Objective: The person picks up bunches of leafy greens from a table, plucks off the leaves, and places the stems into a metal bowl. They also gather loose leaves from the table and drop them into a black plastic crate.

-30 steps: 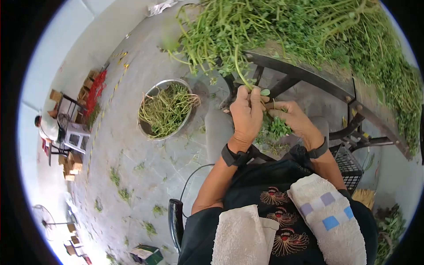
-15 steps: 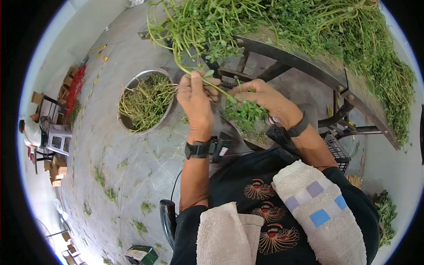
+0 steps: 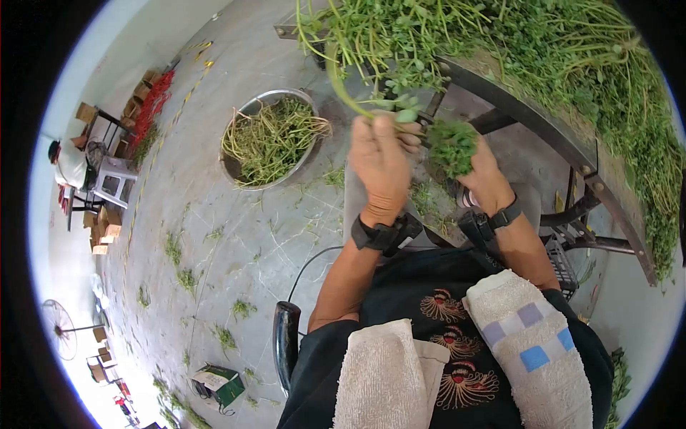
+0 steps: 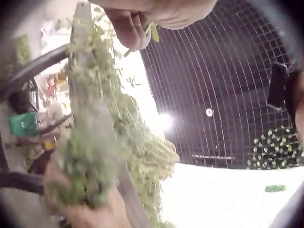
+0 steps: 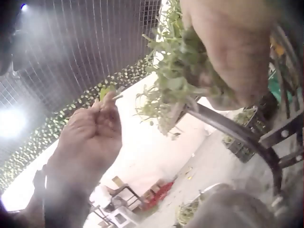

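In the head view, my left hand (image 3: 382, 161) pinches a long, thick green stem (image 3: 343, 91) that curves up beside the heap of greens; a few rounded leaves stand by its fingertips. My right hand (image 3: 487, 179) grips a small bunch of leafy green tops (image 3: 451, 149), a short way right of the left hand. The bunch is blurred in the left wrist view, where the left hand (image 4: 161, 14) shows a short cut-looking stem end (image 4: 127, 53) at its fingers. In the right wrist view the right hand (image 5: 232, 52) covers part of the leaves (image 5: 175, 80).
A heap of leafy greens (image 3: 543, 86) covers the metal-edged table (image 3: 529, 129) ahead. A metal basin (image 3: 232, 168) of stems stands on the floor at left, with scattered greens around. A black crate (image 3: 561, 264) is under the table. Another person (image 3: 71, 161) sits far left.
My hands have drawn apart from the stem they both held; the right hand now has the leafy bunch, turned upward, away from the stem. The left hand still holds the stem.
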A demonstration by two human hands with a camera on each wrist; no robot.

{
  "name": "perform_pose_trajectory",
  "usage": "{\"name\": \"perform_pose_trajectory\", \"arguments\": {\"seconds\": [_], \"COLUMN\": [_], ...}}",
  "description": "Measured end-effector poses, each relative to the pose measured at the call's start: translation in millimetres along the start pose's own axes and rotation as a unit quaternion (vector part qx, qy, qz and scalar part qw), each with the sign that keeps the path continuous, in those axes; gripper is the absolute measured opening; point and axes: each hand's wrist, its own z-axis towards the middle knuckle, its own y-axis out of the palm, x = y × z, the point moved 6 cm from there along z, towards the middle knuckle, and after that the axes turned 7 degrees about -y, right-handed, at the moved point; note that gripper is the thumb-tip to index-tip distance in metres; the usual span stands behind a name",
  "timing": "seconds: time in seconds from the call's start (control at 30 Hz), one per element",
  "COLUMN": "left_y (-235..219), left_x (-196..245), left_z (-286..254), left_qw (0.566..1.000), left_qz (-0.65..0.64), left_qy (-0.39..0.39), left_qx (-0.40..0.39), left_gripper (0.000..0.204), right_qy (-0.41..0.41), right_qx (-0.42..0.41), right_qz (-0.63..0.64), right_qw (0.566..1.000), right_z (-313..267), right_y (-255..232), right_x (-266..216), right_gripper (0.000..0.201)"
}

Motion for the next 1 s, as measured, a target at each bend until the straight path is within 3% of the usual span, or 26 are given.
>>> {"name": "perform_pose_trajectory", "arguments": {"seconds": [0.03, 0.13, 0.2, 0.27, 0.3, 0.37, 0.4, 0.47, 0.57, 0.6, 0.63, 0.67, 0.73, 0.83, 1.0], "left_y": [-15.1, -69.9, -145.5, -169.3, -169.8, -164.5, -160.3, -116.9, -78.2, -73.9, -71.4, -68.9, -70.4, -73.4, -53.6], "left_x": [7.5, 21.2, -3.8, -5.7, -11.0, -19.1, -19.5, -37.1, -39.4, -37.3, -40.8, -45.0, -42.0, -48.3, -34.8], "left_z": [12.7, 59.6, 119.3, 122.3, 129.0, 143.6, 143.6, 142.7, 145.7, 147.2, 149.3, 149.6, 140.3, 121.5, 100.8], "left_qw": [0.999, 0.991, 0.973, 0.945, 0.947, 0.958, 0.958, 0.980, 0.976, 0.976, 0.976, 0.973, 0.962, 0.970, 0.956], "left_qz": [-0.007, 0.034, 0.069, 0.006, 0.003, 0.191, 0.192, 0.193, 0.205, 0.204, 0.202, 0.201, 0.230, 0.006, -0.056], "left_qy": [0.019, 0.032, 0.075, -0.044, -0.042, 0.014, 0.015, -0.039, 0.006, 0.007, -0.044, -0.095, -0.112, -0.210, -0.234], "left_qx": [0.046, 0.121, 0.207, 0.324, 0.318, 0.213, 0.211, -0.003, -0.073, -0.075, -0.070, -0.066, -0.098, -0.120, -0.166], "left_gripper": [0.021, 0.019, 0.027, 0.035, 0.035, 0.032, 0.032, 0.047, 0.048, 0.048, 0.045, 0.042, 0.033, 0.021, 0.026], "right_qy": [-0.005, 0.011, 0.008, 0.119, 0.112, 0.122, 0.129, 0.132, 0.140, 0.137, 0.133, 0.130, 0.140, 0.117, 0.013], "right_qx": [0.089, 0.064, 0.082, 0.082, 0.081, 0.078, 0.078, 0.071, 0.052, 0.013, -0.024, -0.022, 0.000, -0.031, -0.072], "right_qz": [0.036, 0.007, 0.051, 0.071, 0.071, 0.047, 0.035, 0.004, -0.063, -0.089, -0.114, -0.113, -0.232, -0.278, -0.366], "right_qw": [0.995, 0.998, 0.995, 0.987, 0.988, 0.988, 0.988, 0.989, 0.987, 0.986, 0.984, 0.985, 0.963, 0.953, 0.928], "right_z": [0.1, -8.2, -10.6, -15.1, -12.3, -16.5, -18.6, -20.9, -20.0, -19.2, -18.8, -19.2, -20.3, -10.9, 20.9], "right_y": [-10.0, -15.3, -9.5, -6.7, -4.4, -0.3, 0.8, -2.5, -9.2, -4.3, 0.2, -0.1, 11.5, 31.3, 74.3], "right_x": [1.8, 8.4, 16.7, 28.5, 26.0, 33.0, 37.3, 43.7, 55.5, 59.0, 61.3, 62.9, 60.6, 54.6, 21.1], "right_gripper": [0.022, 0.022, 0.021, 0.018, 0.018, 0.016, 0.016, 0.017, 0.019, 0.020, 0.021, 0.021, 0.021, 0.021, 0.028]}}
